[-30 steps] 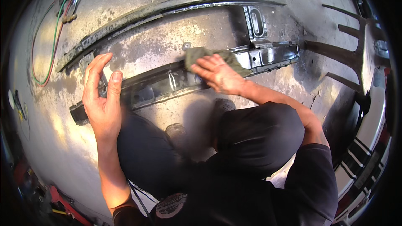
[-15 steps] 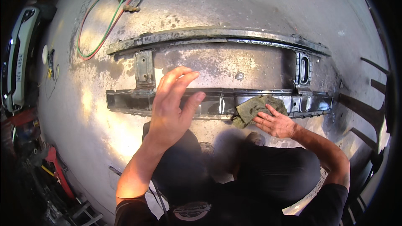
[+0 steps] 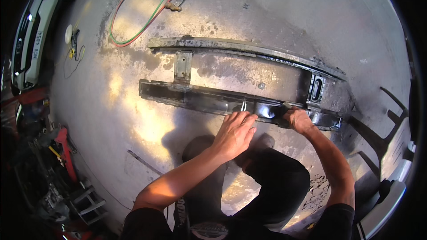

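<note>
A rectangular metal car frame point(image 3: 182, 69) lies on the concrete floor in front of me, made of two long beams joined by short uprights. Its near beam point(image 3: 204, 102) is dark and shiny, as if wet. My left hand point(image 3: 233, 137) is at that beam's near edge, with fingers stretched and nothing seen in it. Farther right, my right hand point(image 3: 300, 120) is closed and presses into the beam's channel. A bit of a dark green-brown rag point(image 3: 288, 106) shows by its fingers; the rest is hidden.
Red and green hoses point(image 3: 133, 40) with a torch lie beyond the frame. A bumper point(image 3: 33, 40) stands far left, above dark car parts with a red piece point(image 3: 65, 153). Dark curved panels point(image 3: 373, 138) rise at right. A thin strip point(image 3: 144, 162) lies near my left arm.
My left hand has come down and right to the near beam's edge. The right hand has closed on the rag, which was spread under flat fingers. The view has turned and shifted.
</note>
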### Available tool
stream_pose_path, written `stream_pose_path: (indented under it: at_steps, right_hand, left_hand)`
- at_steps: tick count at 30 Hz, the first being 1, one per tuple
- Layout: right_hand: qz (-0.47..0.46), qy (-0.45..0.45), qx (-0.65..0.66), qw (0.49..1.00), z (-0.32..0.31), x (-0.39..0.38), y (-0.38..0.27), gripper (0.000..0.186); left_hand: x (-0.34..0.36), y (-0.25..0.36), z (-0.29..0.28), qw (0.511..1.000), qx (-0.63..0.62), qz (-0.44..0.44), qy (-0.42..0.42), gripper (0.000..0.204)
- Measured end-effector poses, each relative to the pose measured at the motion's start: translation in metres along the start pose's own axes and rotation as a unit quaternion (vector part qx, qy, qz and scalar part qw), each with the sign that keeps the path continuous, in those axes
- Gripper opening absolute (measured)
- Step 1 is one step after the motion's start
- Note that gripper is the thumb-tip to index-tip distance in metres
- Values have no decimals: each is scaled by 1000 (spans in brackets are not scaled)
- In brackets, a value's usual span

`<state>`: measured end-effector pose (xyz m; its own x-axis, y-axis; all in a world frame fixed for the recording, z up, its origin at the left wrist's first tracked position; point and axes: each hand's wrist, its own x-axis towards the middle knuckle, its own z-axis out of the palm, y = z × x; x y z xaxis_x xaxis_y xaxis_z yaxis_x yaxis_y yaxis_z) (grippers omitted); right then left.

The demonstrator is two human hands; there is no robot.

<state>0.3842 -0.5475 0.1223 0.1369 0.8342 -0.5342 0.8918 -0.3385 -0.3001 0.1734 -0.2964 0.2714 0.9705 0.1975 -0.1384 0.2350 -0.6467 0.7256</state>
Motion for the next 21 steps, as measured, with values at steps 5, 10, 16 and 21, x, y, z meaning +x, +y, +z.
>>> stream_pose_path:
  at_steps: [5,10,16,21]
  right_hand:
    - [303,179,226,908,-80,-117,5,35]
    - [331,216,246,885,-144,-277,-75,43]
    - [461,87,277,839,-183,-436,-185,39]
    - [450,-10,279,848,-204,-447,-239,38]
  left_hand:
    - [-48,33,-10,1000,17,-24,-7,35]
    - [-160,89,-82,995,34,-87,-46,38]
    - [-366,110,-216,935,-37,-331,122,39]
    - [-509,117,-276,747,-229,-595,192,31]
